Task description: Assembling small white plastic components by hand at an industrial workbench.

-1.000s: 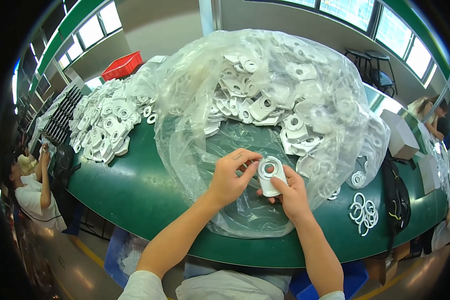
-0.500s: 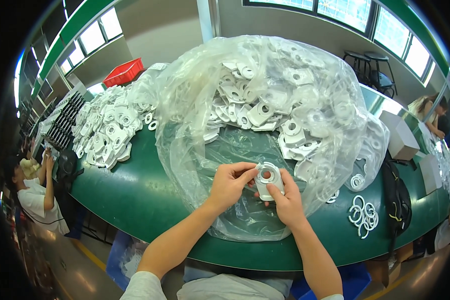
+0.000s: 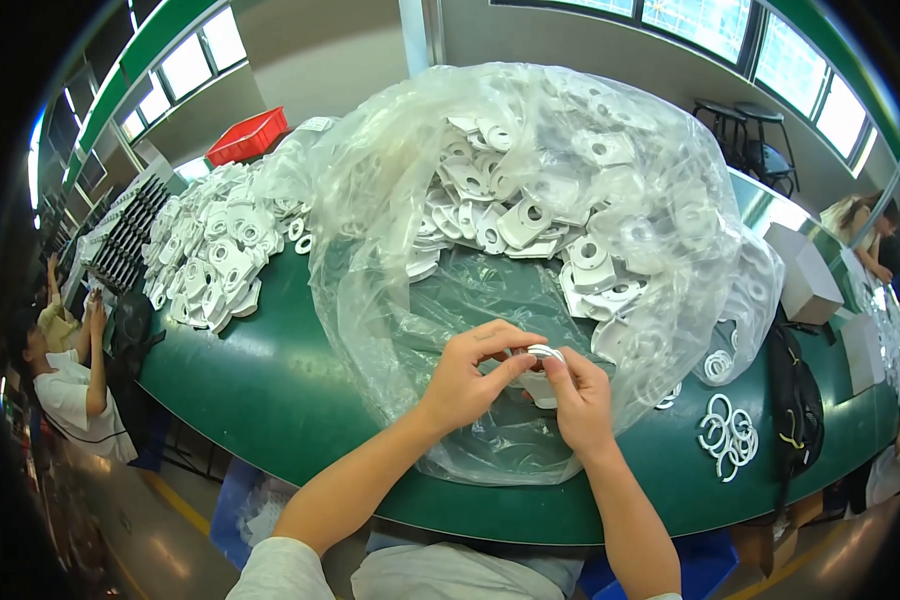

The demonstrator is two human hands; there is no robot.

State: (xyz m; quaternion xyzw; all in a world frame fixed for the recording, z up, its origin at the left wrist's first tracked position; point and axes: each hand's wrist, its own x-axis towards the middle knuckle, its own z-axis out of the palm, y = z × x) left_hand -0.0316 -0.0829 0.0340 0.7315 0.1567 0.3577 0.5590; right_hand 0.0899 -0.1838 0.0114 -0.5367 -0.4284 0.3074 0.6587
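A white plastic part (image 3: 540, 390) with a round ring at its top is held between both hands over the front of a clear plastic bag (image 3: 355, 290). My left hand (image 3: 475, 375) is closed, its thumb and fingers pinching the ring end. My right hand (image 3: 580, 400) grips the other side, thumb pressed near the ring. Fingers cover much of the part, which is tilted so the ring shows nearly edge-on. Inside the open bag, beyond my hands, lies a heap of similar white parts (image 3: 530, 222).
Another pile of white parts (image 3: 220, 255) lies on the green table (image 3: 260, 370) at left, near a red tray (image 3: 247, 136). Loose white rings (image 3: 728, 435) and a black bag (image 3: 795, 400) are at right, with a white box (image 3: 805, 275) behind. People sit at both sides.
The part has been tipped, so its ring face, seen from the front before, is now nearly edge-on. My left fingers have moved further over the ring.
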